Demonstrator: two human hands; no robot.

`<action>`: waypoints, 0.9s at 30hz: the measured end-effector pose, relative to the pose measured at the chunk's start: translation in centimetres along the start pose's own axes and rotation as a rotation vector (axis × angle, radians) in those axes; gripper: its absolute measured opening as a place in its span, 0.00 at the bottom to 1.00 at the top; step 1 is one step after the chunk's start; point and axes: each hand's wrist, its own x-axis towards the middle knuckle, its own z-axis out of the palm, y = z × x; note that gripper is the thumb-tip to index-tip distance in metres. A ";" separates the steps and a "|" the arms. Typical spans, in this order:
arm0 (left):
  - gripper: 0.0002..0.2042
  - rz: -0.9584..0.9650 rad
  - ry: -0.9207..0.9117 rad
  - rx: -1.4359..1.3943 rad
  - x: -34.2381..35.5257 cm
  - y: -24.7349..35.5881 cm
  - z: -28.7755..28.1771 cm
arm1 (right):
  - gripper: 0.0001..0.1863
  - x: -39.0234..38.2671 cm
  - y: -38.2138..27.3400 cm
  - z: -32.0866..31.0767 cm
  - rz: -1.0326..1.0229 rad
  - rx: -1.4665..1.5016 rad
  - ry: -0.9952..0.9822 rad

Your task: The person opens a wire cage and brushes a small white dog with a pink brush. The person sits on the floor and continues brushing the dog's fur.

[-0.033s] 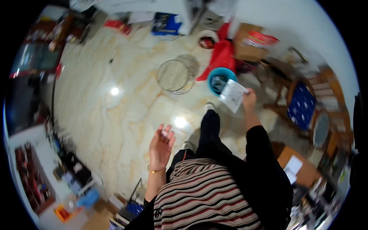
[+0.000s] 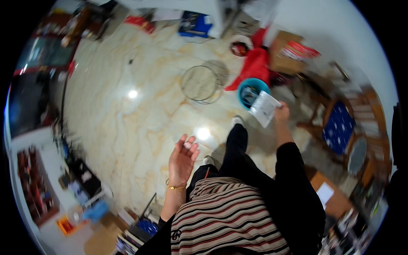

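Note:
My right hand point(image 2: 281, 113) grips a flat, white, shiny packet point(image 2: 264, 109) by its edge. The packet slants over the near right rim of a teal bin point(image 2: 240, 96), which has rubbish inside. My left hand point(image 2: 181, 161) is in front of my body on the left, palm up, with the fingers loosely curled and apart. A small pale spot shows at its fingertips, too blurred to make out. A gold bracelet is on that wrist.
A thin wire hoop point(image 2: 199, 84) stands on the marble floor point(image 2: 140, 127) left of the bin. Behind the bin lie red cloth point(image 2: 256, 63) and a cardboard box point(image 2: 285, 53). Wooden chairs, one with a blue cushion point(image 2: 338, 127), stand at the right. Cluttered shelves line the left.
The view has swung slightly left, so the room appears shifted right. The packet stays in my right hand beside the bin, and my left hand keeps its loose curl.

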 end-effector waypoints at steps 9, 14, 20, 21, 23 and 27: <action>0.23 0.127 -0.078 -0.332 7.0 6.8 6.6 | 0.20 6.5 -2.8 8.0 -0.265 -0.002 -0.461; 0.23 0.248 -0.078 -0.448 6.2 12.6 3.9 | 0.14 0.8 -13.4 10.6 -0.099 0.206 -0.778; 0.21 0.415 -0.073 -0.616 5.4 21.9 -4.5 | 0.10 -4.4 -24.4 21.3 -0.478 0.167 -0.912; 0.21 0.451 -0.073 -0.604 4.9 23.6 -6.6 | 0.10 -6.1 -27.3 22.9 -0.521 0.146 -0.943; 0.21 0.515 -0.090 -0.567 4.0 28.4 -11.1 | 0.09 -9.4 -32.3 26.1 -0.548 0.188 -0.945; 0.19 0.585 -0.083 -0.544 3.2 37.5 -19.2 | 0.11 -14.6 -38.3 30.0 -0.598 0.086 -0.936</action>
